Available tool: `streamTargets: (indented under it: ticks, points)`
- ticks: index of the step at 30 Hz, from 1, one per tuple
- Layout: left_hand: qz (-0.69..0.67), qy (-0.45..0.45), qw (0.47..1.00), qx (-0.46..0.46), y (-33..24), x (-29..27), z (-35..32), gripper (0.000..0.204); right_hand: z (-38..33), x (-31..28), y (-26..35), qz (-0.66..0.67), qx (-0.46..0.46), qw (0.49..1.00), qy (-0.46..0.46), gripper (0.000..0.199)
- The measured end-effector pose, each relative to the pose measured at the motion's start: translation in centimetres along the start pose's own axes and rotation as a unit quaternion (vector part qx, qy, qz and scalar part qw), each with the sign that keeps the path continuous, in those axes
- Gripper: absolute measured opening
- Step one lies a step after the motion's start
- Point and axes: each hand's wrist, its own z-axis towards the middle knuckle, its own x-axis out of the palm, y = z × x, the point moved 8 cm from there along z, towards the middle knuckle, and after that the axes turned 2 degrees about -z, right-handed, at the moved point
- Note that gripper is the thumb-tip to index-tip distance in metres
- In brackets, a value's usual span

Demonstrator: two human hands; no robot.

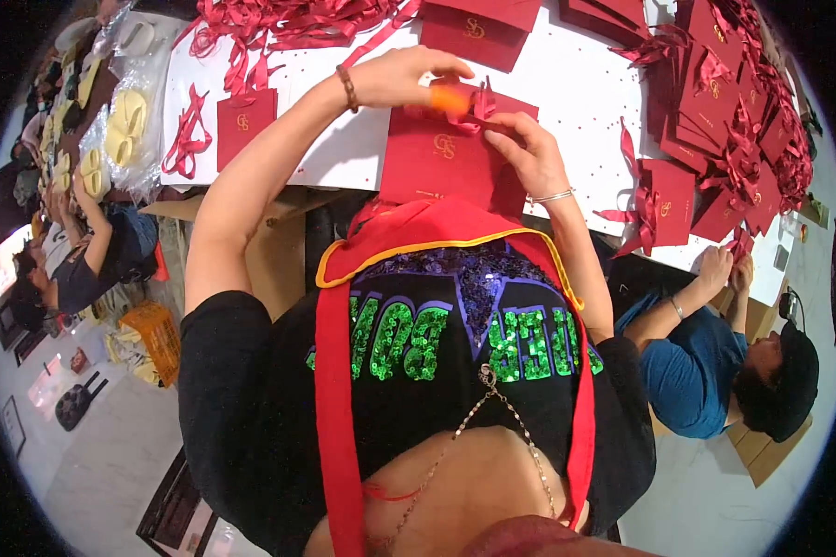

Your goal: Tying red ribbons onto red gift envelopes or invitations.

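In front of me a dark red paper gift bag with a gold emblem lies on the white table, its lower edge close to my red apron. A red satin ribbon is looped at the bag's top. My right hand has its thumb and forefinger closed on the ribbon, near the bag's upper right. Over the upper left edge is my left hand, its forefinger stretched out. An orange covering on one of its digits is smeared by motion, so whether it grips the ribbon is unclear.
Another red bag lies beyond mine, and a small one at left. Loose ribbons heap at the far left; piled bags fill the right side. A co-worker handles ribbon at right. Yellow slippers lie left.
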Motion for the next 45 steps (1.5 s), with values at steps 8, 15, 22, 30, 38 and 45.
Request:
streamTargets:
  ticks: [8, 15, 22, 30, 38, 45]
  points:
    - [0.164, -0.095, 0.976, 0.11, -0.5, 0.8, -2.0, 0.021, 0.3, 0.3, 0.4, -0.031, 0.004, 0.999, 0.012, 0.022]
    - [0.365, -0.067, 0.905, 0.207, -6.8, 6.4, -7.0, 0.018, 0.1, 0.0, -1.0, 0.017, 0.028, 0.999, -0.014, 0.021]
    - [0.107, 0.089, 0.974, 0.177, -6.7, 4.9, -7.9, 0.022, 0.0, 0.0, 0.9, -0.052, -0.043, 0.998, 0.007, 0.019]
    - [-0.033, -0.15, 0.985, -0.078, 1.1, -1.5, -1.4, 0.036, 0.0, 0.6, 2.3, -0.072, -0.057, 0.995, 0.034, 0.02]
    - [-0.286, -0.024, 0.955, -0.08, 3.7, 0.7, 1.0, 0.019, 0.1, 0.5, 3.8, -0.186, -0.145, 0.972, -0.001, 0.018]
    - [-0.181, -0.081, 0.976, -0.084, 3.5, 1.8, 1.9, 0.025, 0.5, 0.6, 4.6, -0.188, -0.179, 0.966, -0.019, 0.016]
